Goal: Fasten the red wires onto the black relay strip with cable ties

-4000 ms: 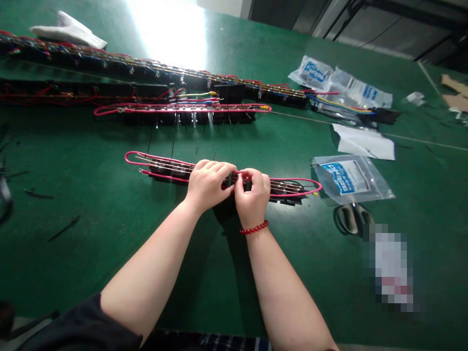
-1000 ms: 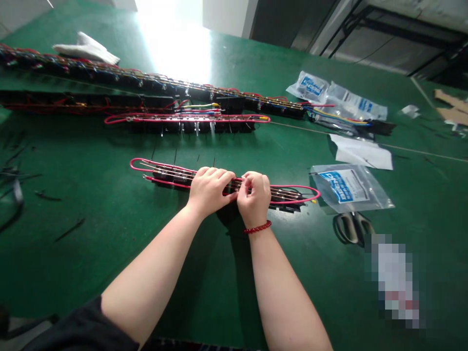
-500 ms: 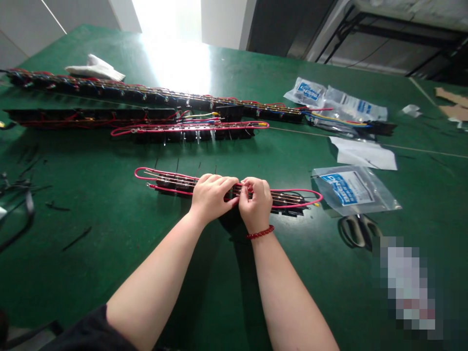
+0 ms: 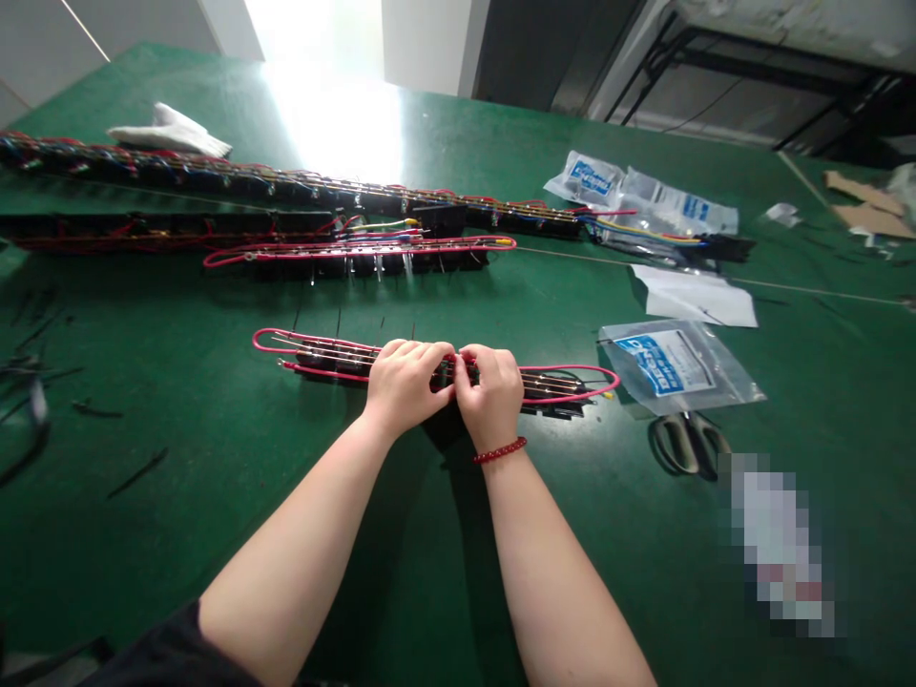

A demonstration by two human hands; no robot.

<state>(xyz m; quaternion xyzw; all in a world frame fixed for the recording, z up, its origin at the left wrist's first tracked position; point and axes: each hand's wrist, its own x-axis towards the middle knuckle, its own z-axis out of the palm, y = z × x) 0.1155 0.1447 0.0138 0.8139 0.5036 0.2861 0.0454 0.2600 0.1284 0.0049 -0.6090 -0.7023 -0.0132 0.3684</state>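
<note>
A long black strip (image 4: 333,355) lies across the green table in front of me, with thin copper-coloured rods along it and red wire looped past both ends. My left hand (image 4: 407,382) grips it near the middle, thumb and fingers curled over its edges. Right beside it, my right hand (image 4: 490,386), with a red bead bracelet (image 4: 501,450) at the wrist, is closed in a pinch over the strip. The fingertips of both hands nearly meet, and whatever the right fingers pinch is hidden. Several thin black ties stick up behind the strip's left part.
Longer wired strips (image 4: 286,186) and a shorter one with red wire (image 4: 372,258) lie farther back. At right are a clear labelled bag (image 4: 679,367), scissors (image 4: 687,447) and white paper (image 4: 694,296). A white glove (image 4: 168,132) rests behind. Black scraps (image 4: 139,472) lie at left.
The whole view has shifted slightly, so everything sits a little farther left. My right thumb and fingertips have moved closer together above the strip; the left hand keeps its hold.
</note>
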